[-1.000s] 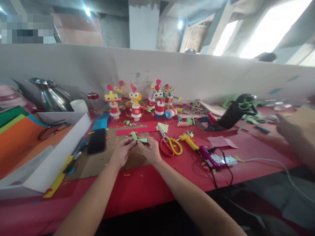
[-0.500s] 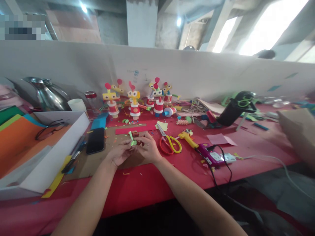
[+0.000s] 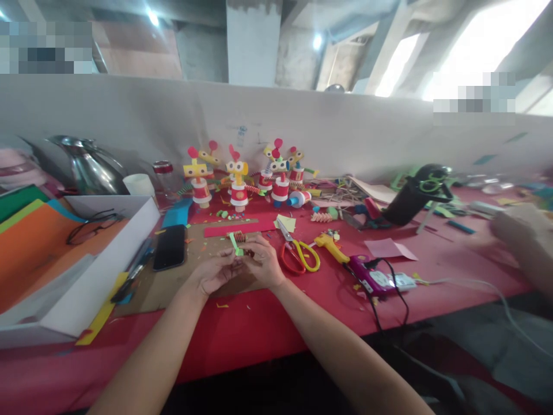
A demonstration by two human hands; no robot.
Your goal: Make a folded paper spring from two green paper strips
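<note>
My left hand (image 3: 217, 271) and my right hand (image 3: 264, 262) meet over a brown cardboard sheet (image 3: 162, 291). Between their fingertips both pinch a small light green paper piece (image 3: 238, 251), with one narrow strip of it sticking up. Just behind it lies a dark striped paper coil (image 3: 237, 236). Scissors (image 3: 298, 253) with one red and one yellow handle lie right of my right hand. A black phone (image 3: 170, 248) rests on the cardboard, left of my left hand.
Several paper-cup figures (image 3: 239, 193) stand at the back. A white box (image 3: 56, 320) of coloured sheets is at left. At right are a yellow glue gun (image 3: 332, 246), a purple power strip (image 3: 375, 276), a black cylinder (image 3: 408, 196) and another person's hand (image 3: 518, 227).
The view has shifted slightly. Both my hands stay together on the green piece, which has tilted a little. At right, the other person's hand has moved.
</note>
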